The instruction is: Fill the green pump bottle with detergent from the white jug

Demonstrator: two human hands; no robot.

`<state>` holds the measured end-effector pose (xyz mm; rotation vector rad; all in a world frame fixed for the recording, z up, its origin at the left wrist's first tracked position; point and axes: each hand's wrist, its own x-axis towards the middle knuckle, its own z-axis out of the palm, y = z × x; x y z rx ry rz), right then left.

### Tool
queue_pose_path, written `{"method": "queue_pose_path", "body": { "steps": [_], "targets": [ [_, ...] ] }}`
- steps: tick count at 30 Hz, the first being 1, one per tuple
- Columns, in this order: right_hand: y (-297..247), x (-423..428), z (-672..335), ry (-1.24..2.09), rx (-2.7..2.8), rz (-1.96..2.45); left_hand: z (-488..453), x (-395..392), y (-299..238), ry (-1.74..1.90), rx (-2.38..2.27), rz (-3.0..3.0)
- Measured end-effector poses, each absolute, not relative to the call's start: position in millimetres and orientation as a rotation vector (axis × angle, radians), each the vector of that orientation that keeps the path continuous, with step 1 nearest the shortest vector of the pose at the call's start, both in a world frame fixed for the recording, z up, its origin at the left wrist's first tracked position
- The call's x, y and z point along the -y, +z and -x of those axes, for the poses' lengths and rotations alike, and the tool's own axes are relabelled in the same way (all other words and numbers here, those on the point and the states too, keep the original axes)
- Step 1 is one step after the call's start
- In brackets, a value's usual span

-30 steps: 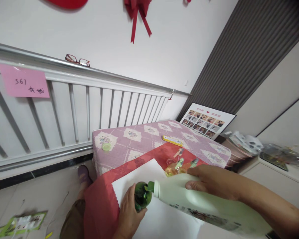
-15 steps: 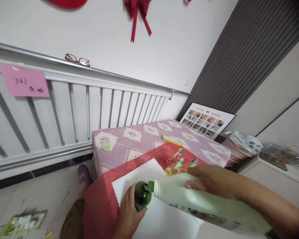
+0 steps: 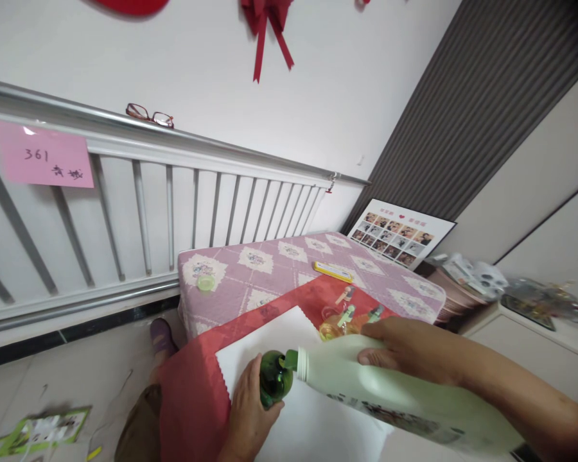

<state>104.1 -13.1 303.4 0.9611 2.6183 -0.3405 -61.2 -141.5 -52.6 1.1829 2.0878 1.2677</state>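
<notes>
My left hand (image 3: 254,410) is wrapped round a dark green bottle (image 3: 275,378), whose open mouth faces up and to the right. My right hand (image 3: 395,346) grips a large pale green jug (image 3: 366,385) with a printed label, tilted almost flat. The green spout (image 3: 291,360) of the jug meets the small bottle's mouth; whether liquid is flowing I cannot tell. Under both lies a white sheet (image 3: 313,427) with a scalloped edge on a red cloth (image 3: 192,391). Beyond the jug, yellow bottles (image 3: 334,327) with pump tops are partly hidden by it.
A pale green cap (image 3: 205,283) and a yellow box (image 3: 333,271) lie on the purple patterned table cover (image 3: 289,251). Behind it runs a white radiator (image 3: 183,192), with glasses (image 3: 149,116) on its top rail. A photo board (image 3: 399,234) leans at the back right.
Almost nothing differs. Both hands, the bottle and the jug keep the same position; the pink note on the radiator appears shifted slightly left.
</notes>
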Motion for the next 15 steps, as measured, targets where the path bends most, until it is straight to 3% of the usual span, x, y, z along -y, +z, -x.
{"method": "queue_pose_path", "body": {
  "steps": [15],
  "targets": [
    [310.4, 20.6, -97.3, -0.347, -2.565, -0.979, 60.0, 140.5, -52.1, 1.272, -2.075, -1.161]
  ]
}}
